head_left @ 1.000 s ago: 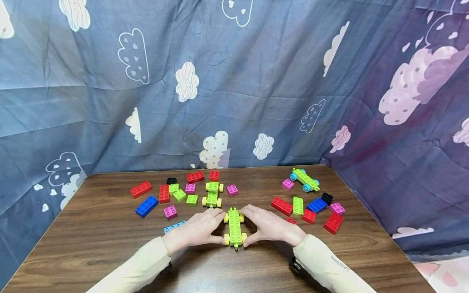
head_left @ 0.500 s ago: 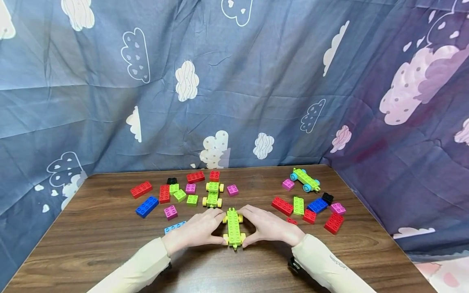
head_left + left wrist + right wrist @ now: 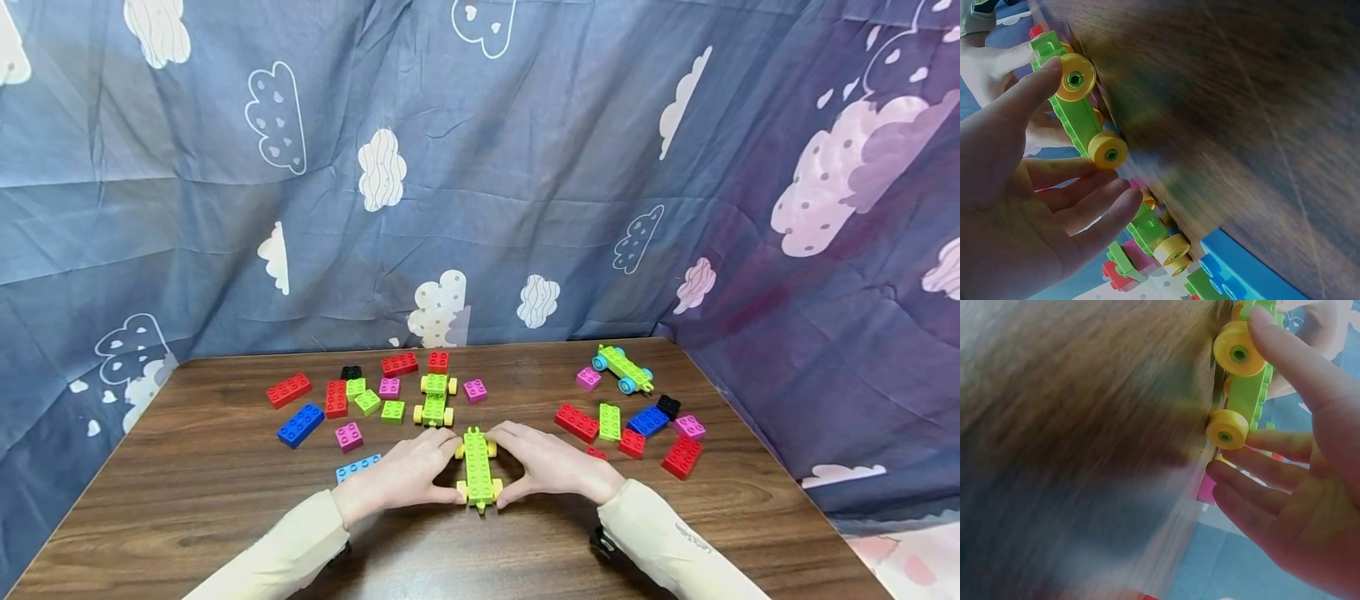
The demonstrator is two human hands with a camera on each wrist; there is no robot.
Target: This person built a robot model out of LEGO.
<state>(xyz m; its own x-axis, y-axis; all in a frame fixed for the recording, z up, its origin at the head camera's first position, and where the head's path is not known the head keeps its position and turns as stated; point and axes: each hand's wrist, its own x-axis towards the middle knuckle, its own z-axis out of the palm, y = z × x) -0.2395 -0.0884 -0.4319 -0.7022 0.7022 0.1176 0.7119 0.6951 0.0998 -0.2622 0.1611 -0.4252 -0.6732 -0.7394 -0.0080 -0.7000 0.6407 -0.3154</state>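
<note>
A lime-green toy car base (image 3: 477,469) with yellow wheels stands lengthwise on the table, studs up, between both hands. My left hand (image 3: 408,469) holds its left side, the thumb at the near wheel and the index finger by the far one. On the other side my right hand (image 3: 553,463) mirrors this grip. In the left wrist view, the thumb lies against a yellow wheel (image 3: 1075,77) and the other fingers are spread. The right wrist view has the thumb on the near wheel (image 3: 1239,349) and the index fingertip beside the far one.
Behind the hands sits another green car base (image 3: 435,408) with yellow wheels. Several loose bricks lie left, among them a blue brick (image 3: 301,424). At right are more bricks, including a red one (image 3: 577,422), and a blue-wheeled car base (image 3: 622,367). A cloud-print curtain (image 3: 480,208) hangs behind.
The car base between my hands has shifted very slightly left since one second ago. Both hands keep nearly the same place and hold; the loose bricks stay put.
</note>
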